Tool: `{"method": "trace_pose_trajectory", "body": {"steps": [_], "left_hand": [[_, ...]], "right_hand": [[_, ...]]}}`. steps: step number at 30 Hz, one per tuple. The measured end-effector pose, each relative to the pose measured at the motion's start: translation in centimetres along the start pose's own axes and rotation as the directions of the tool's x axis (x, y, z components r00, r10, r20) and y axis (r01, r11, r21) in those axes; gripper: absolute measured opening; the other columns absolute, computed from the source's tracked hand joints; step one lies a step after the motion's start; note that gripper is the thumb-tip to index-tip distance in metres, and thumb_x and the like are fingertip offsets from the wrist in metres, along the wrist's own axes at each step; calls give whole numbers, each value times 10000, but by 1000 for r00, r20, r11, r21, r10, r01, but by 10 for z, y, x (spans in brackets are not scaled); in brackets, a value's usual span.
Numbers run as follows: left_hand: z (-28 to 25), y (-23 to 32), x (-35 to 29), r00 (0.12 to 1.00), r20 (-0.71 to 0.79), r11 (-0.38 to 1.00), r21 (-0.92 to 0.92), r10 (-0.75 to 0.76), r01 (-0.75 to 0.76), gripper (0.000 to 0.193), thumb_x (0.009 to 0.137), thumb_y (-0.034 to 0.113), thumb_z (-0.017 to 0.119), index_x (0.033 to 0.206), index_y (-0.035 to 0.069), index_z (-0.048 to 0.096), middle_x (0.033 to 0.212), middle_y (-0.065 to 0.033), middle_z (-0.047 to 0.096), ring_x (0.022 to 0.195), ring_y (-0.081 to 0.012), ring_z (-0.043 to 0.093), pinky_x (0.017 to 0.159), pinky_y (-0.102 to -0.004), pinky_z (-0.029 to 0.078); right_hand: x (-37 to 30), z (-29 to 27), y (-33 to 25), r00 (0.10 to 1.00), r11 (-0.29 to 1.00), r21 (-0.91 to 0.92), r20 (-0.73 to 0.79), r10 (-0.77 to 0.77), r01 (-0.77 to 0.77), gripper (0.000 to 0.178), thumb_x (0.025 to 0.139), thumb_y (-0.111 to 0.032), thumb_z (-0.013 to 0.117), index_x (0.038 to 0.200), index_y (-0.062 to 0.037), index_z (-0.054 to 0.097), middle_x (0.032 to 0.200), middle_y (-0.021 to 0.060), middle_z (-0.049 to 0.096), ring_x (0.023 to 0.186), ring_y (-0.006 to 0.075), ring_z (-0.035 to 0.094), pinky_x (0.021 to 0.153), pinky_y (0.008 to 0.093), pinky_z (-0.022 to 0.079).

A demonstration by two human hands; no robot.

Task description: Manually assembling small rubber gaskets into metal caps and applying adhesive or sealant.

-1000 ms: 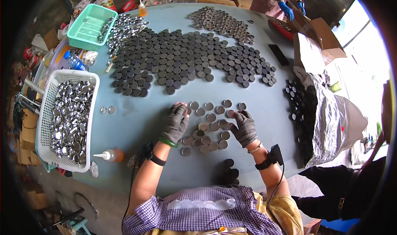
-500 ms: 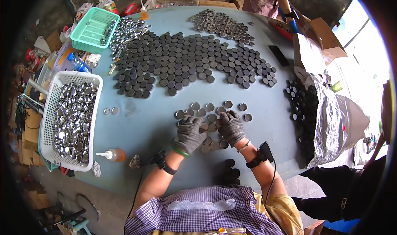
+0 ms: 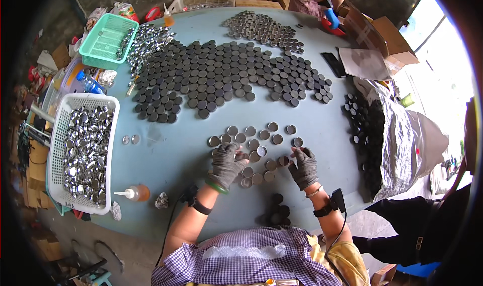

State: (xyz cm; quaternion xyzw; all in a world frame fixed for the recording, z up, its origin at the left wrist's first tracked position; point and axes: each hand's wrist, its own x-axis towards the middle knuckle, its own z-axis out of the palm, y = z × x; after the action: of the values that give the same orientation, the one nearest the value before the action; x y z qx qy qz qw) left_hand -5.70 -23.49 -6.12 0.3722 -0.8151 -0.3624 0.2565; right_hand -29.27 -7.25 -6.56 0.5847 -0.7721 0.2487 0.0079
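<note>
Both hands wear grey gloves with bare fingertips. My left hand (image 3: 226, 166) is at the left side of a loose group of round metal caps (image 3: 264, 134), its fingers bent in toward the thumb; what they hold, if anything, is hidden. My right hand (image 3: 305, 169) is at the group's right side, finger and thumb apart. One shallow cap (image 3: 298, 142) lies just beyond its fingertips, and another cap (image 3: 284, 161) lies close to its thumb. Several caps show hollow insides with raised rims; others look like flat discs.
A broad field of dark discs (image 3: 201, 69) covers the table's far half. At left stand a white basket (image 3: 114, 150) of shiny caps and an orange-liquid bottle (image 3: 138, 193). Dark caps spill from a silver bag (image 3: 397, 150) at right. A blue-gloved co-worker's hand (image 3: 331, 18) is at the far edge.
My hands have drawn apart; the right one has moved right and a little nearer me. Caps between them now show more. The co-worker's blue glove has come into sight beside a red tray.
</note>
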Motion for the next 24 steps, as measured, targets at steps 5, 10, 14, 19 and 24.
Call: {"method": "trace_pose_trajectory", "body": {"steps": [5, 10, 14, 19, 24], "left_hand": [[-6, -12, 18, 971, -201, 960, 271, 127, -69, 437, 612, 108, 818, 1011, 89, 641, 919, -48, 653, 905, -265, 581, 832, -407, 488], [-3, -18, 21, 983, -118, 922, 377, 141, -87, 408, 626, 132, 806, 998, 94, 642, 962, -58, 648, 964, -285, 564, 878, -425, 468], [-7, -11, 17, 971, -102, 906, 392, 218, -161, 402, 607, 167, 812, 968, 99, 650, 969, -64, 642, 967, -295, 559, 891, -434, 462], [-14, -10, 11, 973, -75, 887, 431, 220, -168, 399, 592, 190, 816, 948, 103, 657, 966, -68, 643, 985, -293, 561, 913, -431, 457], [-15, -2, 8, 946, -75, 867, 430, 314, -253, 336, 643, 179, 776, 955, 112, 670, 947, -55, 652, 1028, -295, 559, 955, -433, 443]], "right_hand": [[1, -7, -6, 994, 995, 46, 52, -93, 91, 547, 633, -111, 739, 1157, -84, 588, 1034, 78, 652, 1091, 321, 555, 939, 434, 464], [3, -1, -4, 992, 993, 13, 60, -115, 114, 465, 647, -118, 751, 1090, -91, 611, 1008, 75, 664, 1047, 326, 576, 918, 438, 475], [8, 12, 5, 994, 987, 125, -55, -98, 104, 272, 720, -106, 706, 979, -77, 630, 898, 74, 681, 956, 330, 608, 874, 445, 491], [25, 16, 5, 995, 1000, -28, -101, -9, 7, 235, 747, -59, 631, 982, -68, 630, 930, 97, 675, 1004, 344, 586, 880, 464, 472], [45, 17, -26, 993, 994, 28, -62, -100, 102, 415, 644, -36, 645, 1053, -108, 643, 1003, 108, 650, 1116, 336, 541, 930, 449, 447]]}}
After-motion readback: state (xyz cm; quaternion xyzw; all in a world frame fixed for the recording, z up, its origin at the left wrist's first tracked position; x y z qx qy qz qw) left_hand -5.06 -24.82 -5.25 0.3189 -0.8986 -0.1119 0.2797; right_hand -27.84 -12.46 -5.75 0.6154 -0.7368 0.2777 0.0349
